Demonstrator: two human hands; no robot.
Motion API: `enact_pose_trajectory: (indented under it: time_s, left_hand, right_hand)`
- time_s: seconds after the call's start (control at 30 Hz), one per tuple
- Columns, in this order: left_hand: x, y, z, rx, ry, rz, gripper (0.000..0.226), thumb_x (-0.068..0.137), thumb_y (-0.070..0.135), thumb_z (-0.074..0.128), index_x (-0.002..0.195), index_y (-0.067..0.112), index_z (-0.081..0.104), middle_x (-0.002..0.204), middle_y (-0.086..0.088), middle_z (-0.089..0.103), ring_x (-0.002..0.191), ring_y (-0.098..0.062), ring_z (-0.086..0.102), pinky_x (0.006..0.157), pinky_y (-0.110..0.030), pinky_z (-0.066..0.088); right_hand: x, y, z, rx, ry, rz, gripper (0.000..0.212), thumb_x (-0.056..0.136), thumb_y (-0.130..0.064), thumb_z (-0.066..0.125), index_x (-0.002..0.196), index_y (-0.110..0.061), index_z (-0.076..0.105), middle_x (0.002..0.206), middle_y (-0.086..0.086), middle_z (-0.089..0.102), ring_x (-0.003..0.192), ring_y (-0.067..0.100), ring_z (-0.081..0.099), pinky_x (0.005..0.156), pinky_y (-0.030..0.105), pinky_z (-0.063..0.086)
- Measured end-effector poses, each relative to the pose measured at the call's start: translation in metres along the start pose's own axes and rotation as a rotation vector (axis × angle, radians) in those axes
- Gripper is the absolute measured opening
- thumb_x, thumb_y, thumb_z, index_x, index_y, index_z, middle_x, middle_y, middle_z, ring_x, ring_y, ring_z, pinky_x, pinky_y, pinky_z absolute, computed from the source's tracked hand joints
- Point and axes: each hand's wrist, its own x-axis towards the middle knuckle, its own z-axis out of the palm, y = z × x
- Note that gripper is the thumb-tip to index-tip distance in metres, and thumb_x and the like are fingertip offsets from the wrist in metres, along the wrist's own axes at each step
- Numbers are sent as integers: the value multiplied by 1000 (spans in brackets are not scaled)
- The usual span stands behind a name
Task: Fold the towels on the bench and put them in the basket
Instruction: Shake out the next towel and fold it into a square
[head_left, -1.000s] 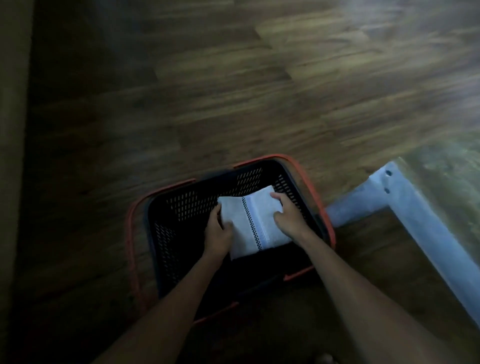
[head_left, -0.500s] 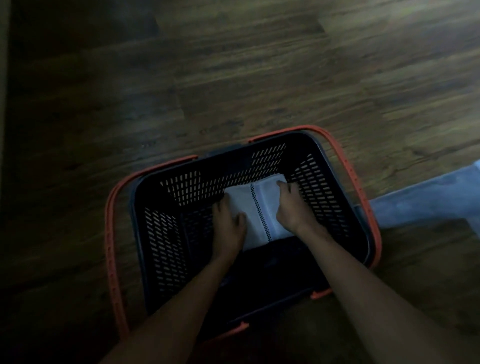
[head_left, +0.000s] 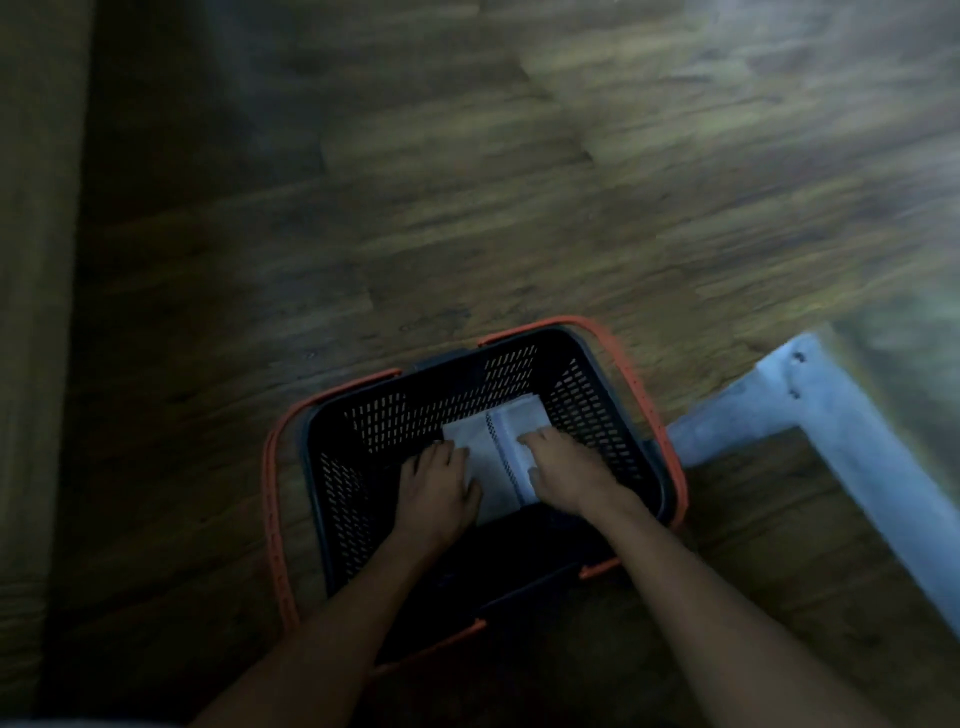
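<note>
I see left hand (head_left: 437, 484) and right hand (head_left: 567, 468), fingers flat, pressing the folded towel (head_left: 491, 467) inside the basket (head_left: 587, 408). Towel stripe runs near-to-far; long axis unclear.

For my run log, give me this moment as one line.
phase: placing | towel: folded, inside basket | left hand: rests on towel | right hand: rests on towel

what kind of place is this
Probably a room at home, maybe a laundry corner: wood-plank floor, a black basket with orange handles holding a folded white towel, and a pale metal frame beside it.
</note>
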Motion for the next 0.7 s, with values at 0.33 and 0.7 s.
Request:
enact_pose_trajectory:
  time_s: [0.33,0.7]
  left_hand:
    - [-61,107,-239,6,374,272,27,92,38,42,93,14,56,100,-4,62,95,-27,60,76,-35,42]
    - [-157,248,-360,-16,464,565,28,88,38,46,101,18,61,101,-4,68,94,-30,63,75,-37,52]
  right_hand:
    - [-194,-32,-180,7,552,149,29,90,-41,49,113,-27,56,117,-4,58,110,23,58,89,37,45]
    - [-416,-13,-259,74,780,373,29,87,-47,49,109,-31,59,103,-8,64,100,18,60,79,31,43]
